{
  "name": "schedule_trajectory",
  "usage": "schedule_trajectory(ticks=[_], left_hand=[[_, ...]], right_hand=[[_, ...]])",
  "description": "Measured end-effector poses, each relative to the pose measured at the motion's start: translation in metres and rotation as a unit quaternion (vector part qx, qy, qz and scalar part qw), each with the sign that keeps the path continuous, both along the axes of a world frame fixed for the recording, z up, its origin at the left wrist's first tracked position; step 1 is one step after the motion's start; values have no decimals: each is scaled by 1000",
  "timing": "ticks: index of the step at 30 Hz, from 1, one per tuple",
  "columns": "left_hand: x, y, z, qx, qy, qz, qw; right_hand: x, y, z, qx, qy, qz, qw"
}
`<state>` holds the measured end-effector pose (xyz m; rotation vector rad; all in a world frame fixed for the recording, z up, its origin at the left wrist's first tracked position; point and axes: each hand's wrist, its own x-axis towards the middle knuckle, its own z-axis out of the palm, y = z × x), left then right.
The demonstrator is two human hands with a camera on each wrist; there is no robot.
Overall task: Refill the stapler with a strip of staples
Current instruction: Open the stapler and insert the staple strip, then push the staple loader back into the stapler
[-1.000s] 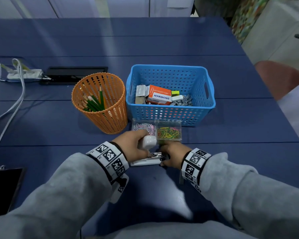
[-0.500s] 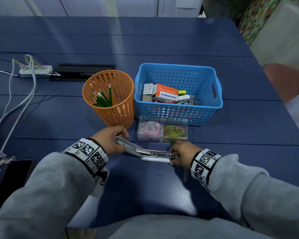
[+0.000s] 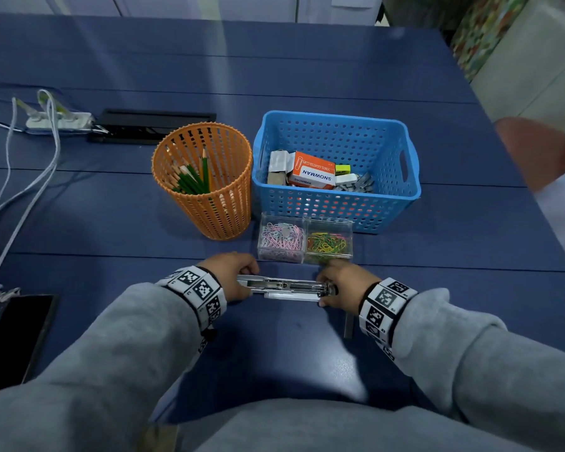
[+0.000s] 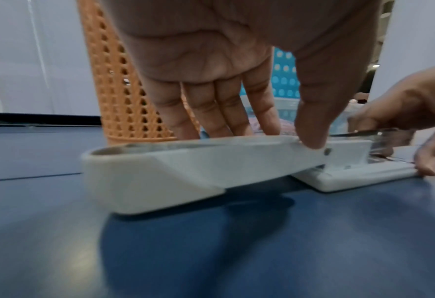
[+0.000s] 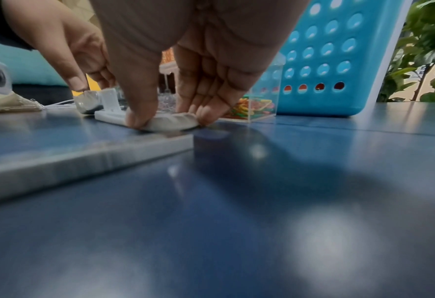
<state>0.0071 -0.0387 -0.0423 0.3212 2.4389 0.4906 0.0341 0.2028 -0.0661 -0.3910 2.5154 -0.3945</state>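
The white and metal stapler point(image 3: 287, 288) lies opened out flat on the blue table, just in front of me. My left hand point(image 3: 229, 275) grips the swung-out top cover point(image 4: 185, 167), thumb near the hinge and fingers behind it. My right hand point(image 3: 340, 282) pinches the front end of the base point(image 5: 109, 117) between thumb and fingers. The metal staple channel faces up between the hands. A grey strip of staples point(image 3: 349, 324) lies loose on the table by my right wrist, and the right wrist view shows the strip point(image 5: 88, 159) close in the foreground.
Behind the stapler stand a clear two-part box of paper clips point(image 3: 304, 238), an orange mesh pencil cup point(image 3: 206, 181) and a blue basket point(image 3: 336, 117) with an orange box and loose staples. White cables point(image 3: 49, 132) and a dark phone point(image 3: 17, 334) lie at the left.
My left hand has swung the stapler's top cover from upright over to the left and down flat. The right hand has stayed on the base's front end.
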Motion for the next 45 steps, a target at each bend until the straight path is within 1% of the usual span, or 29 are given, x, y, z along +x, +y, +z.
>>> schedule_trajectory(ticks=[3,6,9,11,13,15,17,19,20,22,23,24,26,27,29,30,31,35,38,41,45], left_hand=[[2,14,-3,-6,11,-40,999],[3,20,-8,-9,21,-57,998],[4,22,-12,-20,27,-71,997],[4,21,-13,-20,29,-68,997],[4,21,-13,-8,32,-62,998],[5,20,-13,0,30,-59,998],[5,19,-13,4,28,-56,998],[4,18,-13,5,24,-54,998],[5,18,-13,6,22,-54,998],[5,17,-12,6,21,-51,998],[5,17,-12,5,22,-50,999],[5,16,-12,5,20,-49,999],[5,16,-11,5,19,-50,999],[5,16,-11,5,19,-50,999],[5,15,-12,4,20,-48,999],[5,16,-12,1,19,-49,999],[5,16,-12,-1,18,-49,999],[5,16,-12,-4,17,-50,999],[5,16,-12,-5,18,-49,999],[5,16,-12,-5,17,-51,999],[6,15,-14,-2,19,-50,999]], right_hand=[[0,9,7,-11,2,10,1000],[4,30,22,-9,18,30,999],[13,47,31,32,23,111,993],[19,49,30,44,14,171,984],[22,46,28,68,5,209,976],[22,43,26,80,5,235,969],[25,37,27,68,10,244,967],[29,38,23,58,49,268,961],[31,41,19,67,54,272,958],[32,44,12,67,84,275,955],[32,43,12,62,87,275,955],[31,41,16,47,72,257,963],[30,38,25,13,47,167,985],[29,35,29,-19,54,116,992],[24,26,38,-82,85,36,992],[21,21,39,-103,105,19,989],[17,14,39,-108,116,18,987],[8,-8,36,-70,112,52,990],[7,-17,31,-69,135,75,986],[6,-24,29,-23,111,80,990],[4,-27,26,-10,95,71,993]])
